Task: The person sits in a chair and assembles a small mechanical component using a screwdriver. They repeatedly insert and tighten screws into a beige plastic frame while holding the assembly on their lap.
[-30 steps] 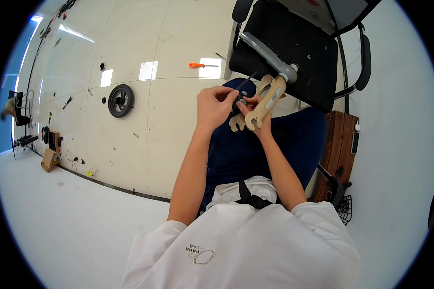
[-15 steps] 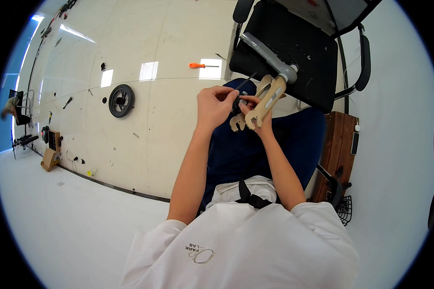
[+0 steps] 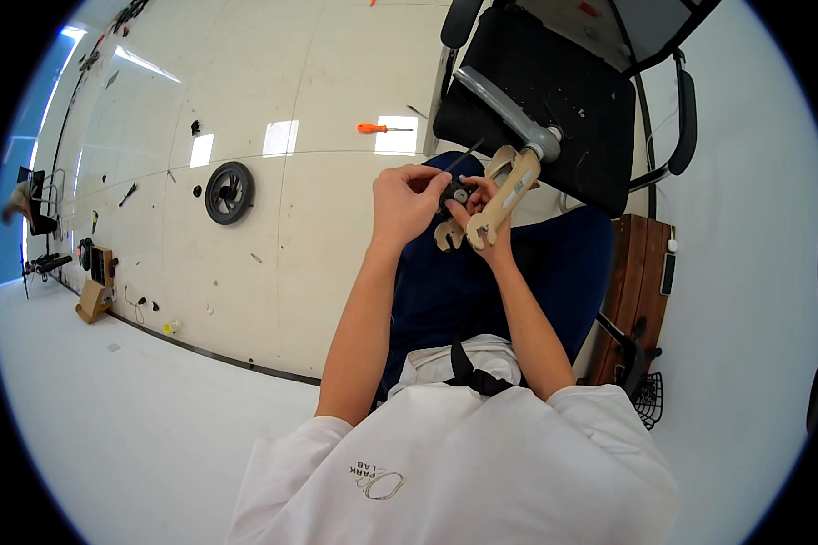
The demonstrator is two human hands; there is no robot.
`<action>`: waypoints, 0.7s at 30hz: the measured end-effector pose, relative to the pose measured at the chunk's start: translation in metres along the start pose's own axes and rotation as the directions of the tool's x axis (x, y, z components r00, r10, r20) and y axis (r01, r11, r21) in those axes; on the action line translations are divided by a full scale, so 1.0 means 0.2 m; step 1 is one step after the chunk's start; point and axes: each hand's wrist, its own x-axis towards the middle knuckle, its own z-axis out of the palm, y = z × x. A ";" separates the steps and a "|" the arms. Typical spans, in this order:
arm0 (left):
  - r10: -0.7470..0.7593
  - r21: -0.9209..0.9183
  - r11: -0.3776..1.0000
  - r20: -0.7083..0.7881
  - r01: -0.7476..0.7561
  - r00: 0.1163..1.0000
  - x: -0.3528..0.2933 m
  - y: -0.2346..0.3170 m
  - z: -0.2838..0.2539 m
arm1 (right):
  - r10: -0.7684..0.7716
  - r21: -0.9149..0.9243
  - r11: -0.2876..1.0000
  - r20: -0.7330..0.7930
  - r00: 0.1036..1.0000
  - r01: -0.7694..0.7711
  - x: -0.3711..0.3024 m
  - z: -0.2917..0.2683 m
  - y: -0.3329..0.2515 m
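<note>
A beige bicycle fork point(image 3: 505, 202) with a grey steerer tube point(image 3: 504, 104) slants from the black chair seat toward my lap, its notched ends nearest me. Just left of its legs is a small black mechanical part point(image 3: 452, 195) with a round grey face, possibly a brake caliper. My left hand point(image 3: 407, 202) is closed in a pinch at its left side. A thin dark rod point(image 3: 466, 156) juts up from there; whether it belongs to the part is unclear. My right hand point(image 3: 489, 222), partly behind the fork, has its fingers closed on the part's right side.
The black office chair point(image 3: 554, 118) stands ahead of me. An orange screwdriver point(image 3: 373, 128) and a black spoked wheel point(image 3: 230, 193) lie on the tiled floor at left, with small scattered parts. At right is a brown wooden box point(image 3: 636, 291); cardboard boxes point(image 3: 94, 298) sit far left.
The black part has turned between my hands, so its round grey face now shows. My right fingers have shifted slightly around it. The fork has barely moved.
</note>
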 end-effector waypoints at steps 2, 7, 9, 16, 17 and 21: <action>0.007 0.004 1.000 -0.001 -0.007 1.000 0.00 0.00 0.00 | 0.041 0.096 0.994 0.057 0.998 -0.046 0.00 -0.03 0.00; 0.005 0.010 1.000 0.007 -0.005 1.000 0.00 0.01 0.00 | 0.047 0.048 0.998 0.036 0.998 -0.048 -0.01 -0.02 0.05; 0.007 0.007 1.000 0.003 -0.007 1.000 0.00 0.01 0.00 | 0.071 0.078 0.994 0.028 0.997 -0.073 0.00 -0.01 0.04; 0.000 0.000 1.000 -0.003 0.000 1.000 0.00 0.01 0.00 | 0.015 -0.055 0.998 -0.010 1.000 -0.015 0.02 0.02 0.00; 0.003 0.002 1.000 -0.003 -0.003 1.000 0.00 0.01 0.00 | 0.020 -0.102 0.995 -0.014 1.000 -0.022 0.01 0.02 -0.02; -0.004 0.005 1.000 0.006 0.004 1.000 0.00 0.03 0.00 | -0.042 -0.018 0.999 0.044 0.998 0.043 0.00 -0.03 0.03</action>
